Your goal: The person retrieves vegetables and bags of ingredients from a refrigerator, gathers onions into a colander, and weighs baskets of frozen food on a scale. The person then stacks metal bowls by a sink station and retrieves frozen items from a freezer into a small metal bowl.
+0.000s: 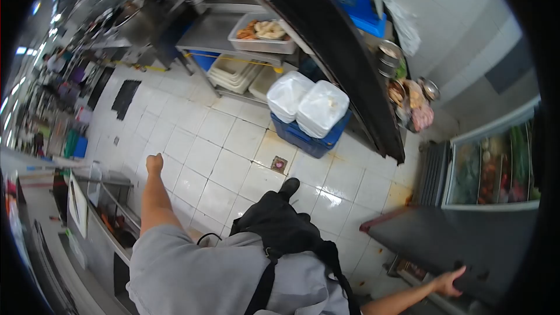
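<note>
Panel [452, 242] — against the right hand [448, 283]

Floor tiles [224, 166] are reading as glazed ceramic, smooth, throwing glossy highlights. Door panel [423, 236] under the right hand [449, 283] is looking flat grey and matt; metal or coated, can't tell. Bench [205, 32] is showing bare metal, dull sheen. Tub [262, 45] on it is looking like smooth translucent plastic. Blue crate [318, 149] is reading as hard plastic; white stacks [324, 108] on top are shining like thin plastic. Pots [387, 70] are gleaming, bare metal. Shirt [198, 268] is showing soft matt cloth. Boot [289, 188] is giving off a faint dark sheen
</note>
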